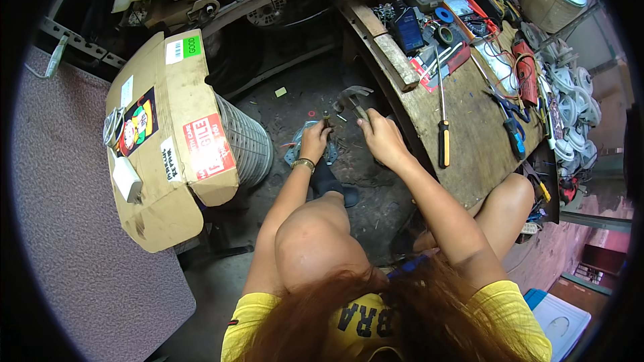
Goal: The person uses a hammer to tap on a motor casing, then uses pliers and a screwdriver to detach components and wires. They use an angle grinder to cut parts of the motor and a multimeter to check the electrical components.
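My right hand (385,139) is closed round the handle of a claw hammer (351,96), its head raised above the dark floor between my legs and the workbench. A short distance to the left, my left hand (312,141) pinches a small brownish upright piece (327,118), too small to name. The hammer head hangs just to the right of and beyond this piece, apart from it. Beneath and around my left hand lies a greyish metal part (331,153), mostly hidden by the hand, close to my foot.
A wooden workbench (463,154) at the right holds a screwdriver (443,141), pliers (512,117), a red power tool (525,70) and a blue box (407,29). On the left, a cardboard piece (151,147) leans against a round wire-guard cage (245,141). A yellow paper scrap (280,92) lies on the floor.
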The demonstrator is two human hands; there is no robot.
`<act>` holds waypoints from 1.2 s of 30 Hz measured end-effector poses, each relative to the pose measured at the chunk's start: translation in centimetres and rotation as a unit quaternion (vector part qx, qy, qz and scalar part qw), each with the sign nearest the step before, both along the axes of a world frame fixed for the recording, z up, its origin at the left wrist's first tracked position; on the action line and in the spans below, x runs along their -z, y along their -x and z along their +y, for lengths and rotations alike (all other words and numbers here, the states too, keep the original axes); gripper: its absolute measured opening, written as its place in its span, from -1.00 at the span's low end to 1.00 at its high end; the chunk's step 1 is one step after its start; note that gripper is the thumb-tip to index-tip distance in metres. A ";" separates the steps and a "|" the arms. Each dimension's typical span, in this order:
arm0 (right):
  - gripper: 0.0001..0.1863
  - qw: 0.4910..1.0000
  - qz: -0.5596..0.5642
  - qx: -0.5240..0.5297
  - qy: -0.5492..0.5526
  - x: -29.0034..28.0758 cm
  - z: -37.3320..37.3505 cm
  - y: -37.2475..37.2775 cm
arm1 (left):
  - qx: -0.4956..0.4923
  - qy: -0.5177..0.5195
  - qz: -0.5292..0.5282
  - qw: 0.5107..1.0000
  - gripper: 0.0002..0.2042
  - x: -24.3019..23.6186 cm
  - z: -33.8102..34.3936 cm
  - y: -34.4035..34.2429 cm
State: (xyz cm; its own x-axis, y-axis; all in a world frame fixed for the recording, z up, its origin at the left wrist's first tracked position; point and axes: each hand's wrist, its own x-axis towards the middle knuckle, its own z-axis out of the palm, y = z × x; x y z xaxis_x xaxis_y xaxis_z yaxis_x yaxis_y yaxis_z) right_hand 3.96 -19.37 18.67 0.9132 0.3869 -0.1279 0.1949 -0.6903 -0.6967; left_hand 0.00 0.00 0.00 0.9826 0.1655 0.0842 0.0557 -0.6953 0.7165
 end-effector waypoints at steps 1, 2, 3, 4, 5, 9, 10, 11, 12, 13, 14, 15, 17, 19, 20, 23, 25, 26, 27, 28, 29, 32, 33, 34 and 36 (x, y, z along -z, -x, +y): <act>-0.68 1.000 0.005 0.002 -0.001 -0.1 0.0 0.1 | -0.006 0.047 -0.034 0.998 -0.69 0.0 0.1 0.2; -0.68 1.000 0.010 0.004 -0.002 -0.1 0.0 0.0 | -0.011 0.094 -0.068 0.993 -0.71 0.0 0.3 0.3; -0.68 1.000 0.003 0.006 0.002 0.0 -0.6 -0.1 | -0.019 0.090 -0.066 0.994 -0.73 -0.2 -0.5 0.3; -0.68 1.000 -0.003 0.008 0.007 0.1 -1.1 -0.5 | -0.028 0.086 -0.063 0.994 -0.74 -0.5 -1.3 0.4; -0.69 1.000 -0.009 0.010 0.011 0.2 -1.6 -0.7 | -0.036 0.082 -0.060 0.994 -0.76 -0.8 -2.1 0.4; -0.70 1.000 0.002 0.015 0.004 -0.2 -1.4 -1.0 | -0.013 0.014 -0.039 0.999 -0.76 -0.1 -1.5 0.7; -0.71 1.000 0.001 0.018 -0.004 -0.1 -1.5 -1.0 | 0.000 0.013 -0.036 0.999 -0.75 -0.3 -1.6 0.7; -0.72 1.000 0.000 0.022 -0.011 0.1 -1.5 -1.0 | 0.013 0.012 -0.032 0.999 -0.75 -0.5 -1.6 0.6; -0.72 1.000 -0.001 0.020 -0.009 0.1 -1.4 -1.0 | 0.013 0.013 -0.039 0.999 -0.74 -0.5 -1.4 0.5; -0.71 1.000 -0.002 0.017 -0.008 0.3 -1.3 -1.0 | 0.014 0.015 -0.045 0.999 -0.73 -0.5 -1.2 0.5; -0.71 1.000 -0.003 0.015 -0.006 0.4 -1.2 -1.0 | 0.014 0.017 -0.051 0.998 -0.73 -0.5 -1.1 0.5; -0.71 1.000 -0.006 0.009 -0.004 0.5 -1.0 -1.1 | 0.011 0.016 -0.053 0.998 -0.73 -0.4 -1.1 0.4; -0.70 1.000 -0.011 -0.002 -0.001 0.7 -0.6 -1.3 | 0.004 0.014 -0.055 0.998 -0.73 -0.4 -0.9 0.1; -0.70 0.999 -0.009 -0.027 0.025 0.5 0.2 -1.8 | 0.000 0.016 -0.050 0.999 -0.74 -0.4 -0.8 0.0; -0.69 0.998 -0.009 -0.040 0.038 0.5 0.7 -2.0 | -0.003 0.016 -0.047 0.999 -0.74 -0.4 -0.7 -0.1; -0.71 0.998 -0.012 -0.047 0.043 0.3 2.1 -2.6 | -0.017 0.020 -0.044 0.999 -0.73 -0.6 -0.7 -0.1; -0.71 0.998 -0.023 -0.051 0.041 0.7 2.7 -3.1 | -0.020 0.006 -0.033 0.999 -0.72 -0.7 -0.6 -0.4; -0.72 0.997 -0.028 -0.053 0.040 0.9 2.9 -3.3 | -0.021 -0.001 -0.027 0.999 -0.72 -0.8 -0.6 -0.5; -0.72 0.997 -0.027 -0.055 0.044 1.0 3.0 -3.4 | -0.022 -0.003 -0.022 1.000 -0.72 -0.7 -0.5 -0.6; -0.72 0.997 -0.025 -0.057 0.049 1.0 3.2 -3.4 | -0.023 -0.005 -0.016 1.000 -0.72 -0.6 -0.5 -0.6; -0.72 0.996 -0.024 -0.060 0.054 1.1 3.3 -3.4 | -0.024 -0.008 -0.011 1.000 -0.72 -0.5 -0.5 -0.6; -0.72 0.997 -0.028 -0.056 0.050 1.4 3.2 -3.4 | -0.039 -0.009 -0.011 0.999 -0.73 -0.5 -0.7 -0.6; -0.72 0.997 -0.027 -0.056 0.052 1.4 3.1 -3.3 | -0.042 -0.001 -0.021 0.999 -0.74 -0.5 -0.8 -0.6; -0.72 0.997 -0.026 -0.056 0.054 1.5 3.1 -3.3 | -0.045 0.007 -0.031 0.998 -0.75 -0.4 -0.8 -0.5; -0.72 0.997 -0.025 -0.054 0.053 1.6 2.9 -3.2 | -0.043 0.009 -0.042 0.998 -0.77 -0.4 -0.9 -0.4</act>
